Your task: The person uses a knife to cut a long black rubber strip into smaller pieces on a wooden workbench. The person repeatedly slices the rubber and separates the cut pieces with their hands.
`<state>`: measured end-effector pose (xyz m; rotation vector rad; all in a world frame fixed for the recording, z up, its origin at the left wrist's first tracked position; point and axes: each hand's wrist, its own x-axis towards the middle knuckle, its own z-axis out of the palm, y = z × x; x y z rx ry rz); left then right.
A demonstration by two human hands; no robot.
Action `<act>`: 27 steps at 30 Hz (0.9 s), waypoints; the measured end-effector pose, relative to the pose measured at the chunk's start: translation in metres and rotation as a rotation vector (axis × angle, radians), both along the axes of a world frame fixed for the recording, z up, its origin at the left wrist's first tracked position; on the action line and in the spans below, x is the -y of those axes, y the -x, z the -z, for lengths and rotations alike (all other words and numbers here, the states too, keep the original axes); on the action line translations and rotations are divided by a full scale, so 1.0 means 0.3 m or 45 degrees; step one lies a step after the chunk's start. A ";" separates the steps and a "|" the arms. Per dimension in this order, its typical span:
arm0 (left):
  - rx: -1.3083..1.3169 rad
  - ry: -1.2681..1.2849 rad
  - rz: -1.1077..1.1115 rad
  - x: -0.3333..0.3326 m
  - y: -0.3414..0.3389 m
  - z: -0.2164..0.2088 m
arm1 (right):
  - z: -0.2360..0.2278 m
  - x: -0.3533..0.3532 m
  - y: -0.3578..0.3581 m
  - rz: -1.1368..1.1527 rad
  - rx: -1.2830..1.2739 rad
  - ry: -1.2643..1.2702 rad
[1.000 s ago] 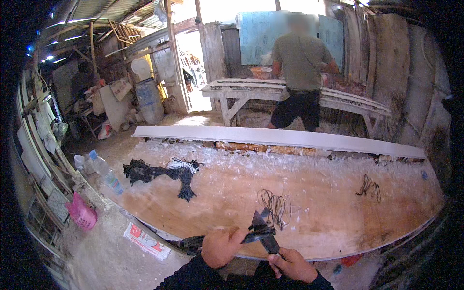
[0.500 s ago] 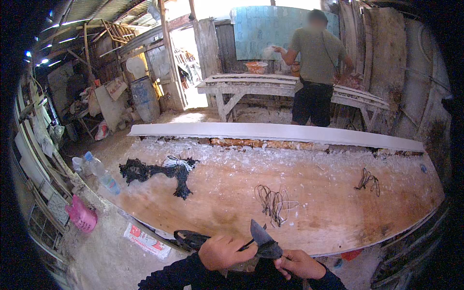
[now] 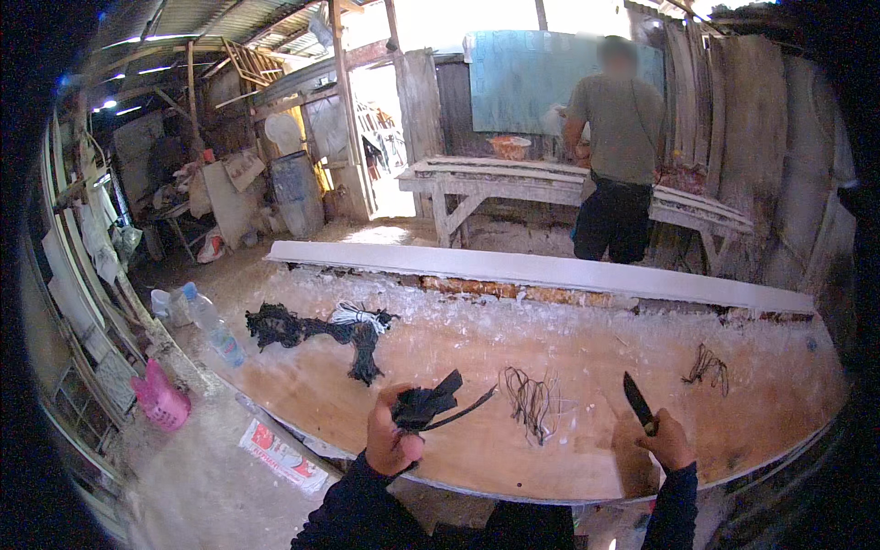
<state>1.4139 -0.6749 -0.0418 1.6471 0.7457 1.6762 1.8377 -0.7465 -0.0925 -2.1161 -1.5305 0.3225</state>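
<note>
My left hand (image 3: 390, 438) is closed around a bunched black strip of flexible material (image 3: 429, 401), whose flat end and thin tail stick out to the right. I cannot make out if it is rubber or cloth. In my right hand (image 3: 669, 442) is a knife (image 3: 636, 401), its dark blade pointing up and away over the plywood tabletop (image 3: 477, 449). Between the hands lies a loose bundle of thin dark and pale cords (image 3: 532, 403). Beyond my left hand are black knotted cord bundles (image 3: 302, 328) and a white-tied bundle (image 3: 360, 317).
A white-coated board (image 3: 532, 271) runs along the tabletop's far edge. A smaller cord bundle (image 3: 706, 368) lies at right. At left stand a plastic bottle (image 3: 215, 327) and a pink bag (image 3: 161, 400). A person (image 3: 619, 137) stands at the far bench (image 3: 495, 174).
My hands have moved apart: the left up with the black strip, the right to the right with the knife. The view has shifted slightly; the person at the bench has lowered an arm.
</note>
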 end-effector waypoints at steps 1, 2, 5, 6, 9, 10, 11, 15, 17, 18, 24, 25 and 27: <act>0.069 0.044 0.041 -0.010 -0.016 -0.013 | 0.012 -0.037 -0.008 -0.056 0.064 -0.005; 0.122 0.151 0.057 -0.013 -0.024 -0.027 | 0.022 -0.068 -0.017 -0.096 0.161 -0.015; 0.014 0.050 0.109 -0.022 -0.031 -0.054 | 0.059 -0.125 -0.028 -0.239 0.276 -0.138; -0.094 0.008 0.071 -0.026 -0.028 -0.059 | 0.066 -0.136 -0.025 -0.252 0.306 -0.110; 0.026 -0.127 0.152 -0.048 -0.040 -0.068 | 0.048 -0.145 0.005 -0.126 0.274 -0.068; 0.092 -0.145 0.187 -0.056 -0.051 -0.070 | 0.026 -0.148 0.023 -0.173 0.339 -0.205; -0.142 -0.425 0.069 -0.078 -0.055 -0.081 | 0.002 -0.154 0.050 -0.168 0.437 -0.309; 0.011 -0.659 -0.171 -0.154 -0.174 -0.095 | -0.090 -0.223 0.199 -0.281 0.123 -0.056; -0.091 -0.951 -0.317 -0.204 -0.252 -0.089 | -0.076 -0.271 0.310 -0.886 -0.755 -0.109; -0.129 -1.204 -0.415 -0.224 -0.304 -0.077 | -0.059 -0.293 0.352 -0.993 -0.693 -0.076; -0.865 -1.394 -0.008 -0.274 -0.532 0.088 | 0.052 -0.483 0.503 -1.164 -1.750 0.098; -0.928 -1.372 0.038 -0.283 -0.549 0.116 | 0.049 -0.488 0.488 -1.200 -1.957 0.151; -0.990 -1.331 0.106 -0.301 -0.569 0.164 | 0.026 -0.491 0.462 -1.254 -2.376 0.267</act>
